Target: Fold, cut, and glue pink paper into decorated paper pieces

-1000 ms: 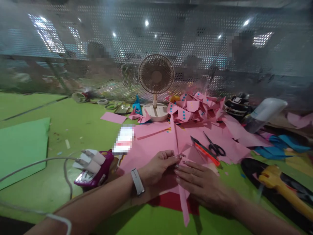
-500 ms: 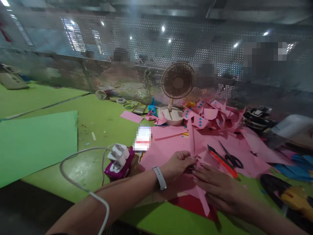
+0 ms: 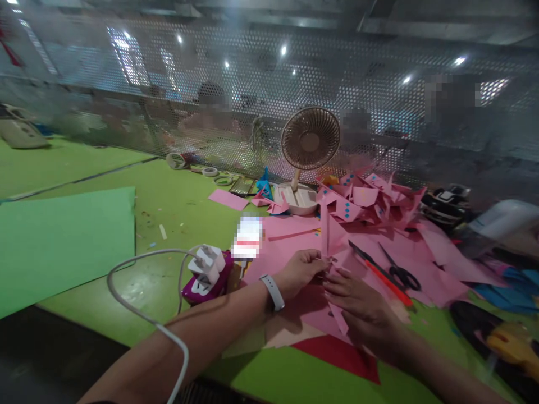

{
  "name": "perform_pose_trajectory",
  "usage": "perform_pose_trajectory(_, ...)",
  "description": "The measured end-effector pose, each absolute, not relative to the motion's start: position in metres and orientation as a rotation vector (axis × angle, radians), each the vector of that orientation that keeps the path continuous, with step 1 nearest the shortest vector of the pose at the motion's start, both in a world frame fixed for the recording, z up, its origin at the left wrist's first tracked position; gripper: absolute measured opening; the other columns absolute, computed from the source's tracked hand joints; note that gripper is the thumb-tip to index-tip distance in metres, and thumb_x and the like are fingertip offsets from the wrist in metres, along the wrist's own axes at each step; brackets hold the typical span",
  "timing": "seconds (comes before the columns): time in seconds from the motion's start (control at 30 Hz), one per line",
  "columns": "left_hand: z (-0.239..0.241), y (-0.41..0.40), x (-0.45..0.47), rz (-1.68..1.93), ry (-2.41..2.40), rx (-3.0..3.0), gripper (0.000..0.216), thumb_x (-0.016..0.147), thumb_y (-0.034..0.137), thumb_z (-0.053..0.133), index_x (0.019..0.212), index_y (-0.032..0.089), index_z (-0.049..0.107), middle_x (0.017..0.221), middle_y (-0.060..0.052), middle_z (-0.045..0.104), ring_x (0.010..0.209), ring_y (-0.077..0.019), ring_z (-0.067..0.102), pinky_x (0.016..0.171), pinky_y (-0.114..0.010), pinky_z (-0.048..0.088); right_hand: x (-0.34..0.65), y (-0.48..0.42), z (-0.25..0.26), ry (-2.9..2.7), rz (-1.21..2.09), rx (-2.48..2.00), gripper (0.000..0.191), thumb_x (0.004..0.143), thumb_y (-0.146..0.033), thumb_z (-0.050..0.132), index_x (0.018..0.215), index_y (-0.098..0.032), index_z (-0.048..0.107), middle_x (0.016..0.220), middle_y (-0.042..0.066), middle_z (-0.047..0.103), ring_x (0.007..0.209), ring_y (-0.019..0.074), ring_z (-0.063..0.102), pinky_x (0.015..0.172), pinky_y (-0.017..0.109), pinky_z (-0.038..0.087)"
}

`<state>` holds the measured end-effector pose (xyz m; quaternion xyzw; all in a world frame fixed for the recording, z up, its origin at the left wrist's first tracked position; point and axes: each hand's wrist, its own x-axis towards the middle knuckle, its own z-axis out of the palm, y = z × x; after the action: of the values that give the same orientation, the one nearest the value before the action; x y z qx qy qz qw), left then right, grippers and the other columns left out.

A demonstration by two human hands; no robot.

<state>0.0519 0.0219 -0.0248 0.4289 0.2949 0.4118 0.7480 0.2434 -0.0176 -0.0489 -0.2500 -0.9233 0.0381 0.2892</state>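
My left hand [image 3: 301,271], with a white wristband, pinches the folded pink paper piece [image 3: 330,238] at its lower edge. My right hand [image 3: 357,306] meets it from the right, fingers closed on the same pink paper, whose lower strip pokes out beneath my fingers. The paper's upper part stands up as a narrow folded point. Both hands rest over a spread of pink paper sheets [image 3: 286,252] on the green table [image 3: 168,207]. A red sheet [image 3: 341,356] lies under them toward me.
An orange-handled cutter [image 3: 381,275] and black scissors [image 3: 400,272] lie right of my hands. A small fan [image 3: 309,140], a pile of folded pink shapes [image 3: 366,199], a purple power strip with white plugs [image 3: 206,275], a green sheet [image 3: 59,241] and a perforated metal screen [image 3: 252,84] surround them.
The view swung to the left. My hands folded the long pink strip up, so it stands more upright and shorter between my fingers.
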Motion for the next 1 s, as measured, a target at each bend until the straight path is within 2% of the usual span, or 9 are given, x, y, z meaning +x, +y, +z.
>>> perform_pose_trajectory(0.17,-0.024,0.022,0.051,0.838,0.659,1.018,0.040,0.062,0.048,0.076,0.072,0.014,0.058,0.056,0.004,0.052,0.049,-0.0068,0.045,0.053,-0.022,0.035,0.240,-0.026,-0.041,-2.454,0.156,-0.626,0.035,0.084,-0.016,0.055,0.118,-0.024,0.061,0.114,0.007,0.068,0.114,0.0209,0.057,0.108,0.051,0.032)
perform_pose_trajectory(0.47,-0.021,0.022,0.051,0.829,0.662,1.063,0.038,0.067,0.047,0.073,0.066,0.015,0.053,0.058,0.005,0.050,0.051,-0.0061,0.042,0.052,-0.021,0.034,0.238,-0.025,-0.039,-2.386,0.245,-0.645,0.023,0.087,-0.018,0.056,0.107,-0.024,0.064,0.104,0.005,0.072,0.111,0.0187,0.060,0.108,0.049,0.031)
perform_pose_trajectory(0.6,-0.020,0.022,0.052,0.817,0.661,1.084,0.037,0.067,0.047,0.073,0.073,0.014,0.058,0.058,0.005,0.049,0.051,-0.0061,0.041,0.052,-0.021,0.033,0.238,-0.026,-0.038,-2.354,0.252,-0.654,0.024,0.089,-0.017,0.052,0.111,-0.023,0.061,0.104,0.006,0.071,0.108,0.0179,0.061,0.109,0.050,0.028)
perform_pose_trajectory(0.83,-0.014,0.019,0.054,0.845,0.643,1.090,0.036,0.069,0.045,0.073,0.068,0.014,0.056,0.057,0.005,0.050,0.050,-0.0061,0.041,0.054,-0.022,0.033,0.234,-0.027,-0.036,-2.252,0.281,-0.682,0.017,0.090,-0.019,0.053,0.101,-0.025,0.065,0.092,0.001,0.074,0.090,0.0149,0.067,0.105,0.043,0.037)
perform_pose_trajectory(1.0,-0.013,0.019,0.055,0.830,0.593,1.024,0.033,0.070,0.042,0.074,0.070,0.014,0.056,0.058,0.006,0.048,0.052,-0.0057,0.042,0.056,-0.022,0.036,0.232,-0.029,-0.032,-2.189,0.279,-0.741,0.019,0.089,-0.022,0.056,0.107,-0.026,0.062,0.090,0.000,0.073,0.085,0.0144,0.067,0.101,0.042,0.041)
